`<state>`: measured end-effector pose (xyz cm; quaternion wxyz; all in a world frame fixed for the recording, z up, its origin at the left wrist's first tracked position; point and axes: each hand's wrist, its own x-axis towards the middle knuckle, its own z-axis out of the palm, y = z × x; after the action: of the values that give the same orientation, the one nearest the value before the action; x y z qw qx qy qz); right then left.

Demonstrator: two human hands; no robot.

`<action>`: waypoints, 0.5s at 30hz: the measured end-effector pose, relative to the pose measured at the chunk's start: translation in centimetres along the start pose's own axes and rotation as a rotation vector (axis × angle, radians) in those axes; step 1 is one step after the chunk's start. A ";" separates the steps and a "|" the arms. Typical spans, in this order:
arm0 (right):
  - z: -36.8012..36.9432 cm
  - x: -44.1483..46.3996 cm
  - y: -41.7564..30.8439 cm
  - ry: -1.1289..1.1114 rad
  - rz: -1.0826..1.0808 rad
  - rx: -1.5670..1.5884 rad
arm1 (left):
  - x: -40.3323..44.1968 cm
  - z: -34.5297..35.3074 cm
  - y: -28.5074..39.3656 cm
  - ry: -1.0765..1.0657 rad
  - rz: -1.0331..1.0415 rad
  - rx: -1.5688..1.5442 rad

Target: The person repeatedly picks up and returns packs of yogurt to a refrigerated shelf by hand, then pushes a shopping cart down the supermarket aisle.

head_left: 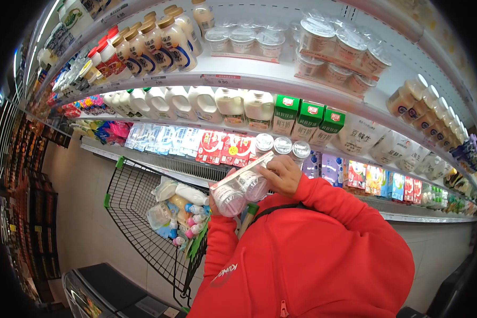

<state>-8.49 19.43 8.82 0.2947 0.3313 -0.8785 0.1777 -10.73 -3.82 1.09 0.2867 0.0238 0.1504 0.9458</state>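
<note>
A shrink-wrapped pack of yogurt cups (231, 200) with a pale cardboard band is held tilted in front of my chest. My right hand (283, 176) grips its upper right end, fingers curled over the band. At the lower left end is my left hand (213, 205), closed around the pack's side and mostly hidden behind it. Similar yogurt packs (336, 45) sit stacked on the upper shelf, with a lower pack (244, 41) to their left. Beyond my right hand, several round-lidded cups (282, 145) stand on the lowest shelf.
A wire shopping cart (138, 212) at my left holds bagged goods and small bottles (196, 218). Ahead runs a refrigerated shelf with milk jugs (204, 105), green-topped cartons (309, 117) and bottled drinks (172, 40). A dark case (108, 289) stands at the lower left.
</note>
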 end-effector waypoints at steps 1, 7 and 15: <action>0.4 -0.5 0.1 0.053 -0.030 -0.029 | -0.2 0.4 0.0 -0.045 -0.040 -0.063; 1.6 -2.0 0.4 0.239 -0.092 -0.083 | -1.3 0.7 -0.6 -0.083 -0.021 0.008; 1.2 -1.0 0.6 0.244 -0.103 -0.027 | -1.3 0.1 0.0 -0.085 -0.011 -0.046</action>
<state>-8.71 19.73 7.20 0.4127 0.3480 -0.8202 0.1895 -9.63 -4.51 1.24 0.2985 0.0566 0.1166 0.9456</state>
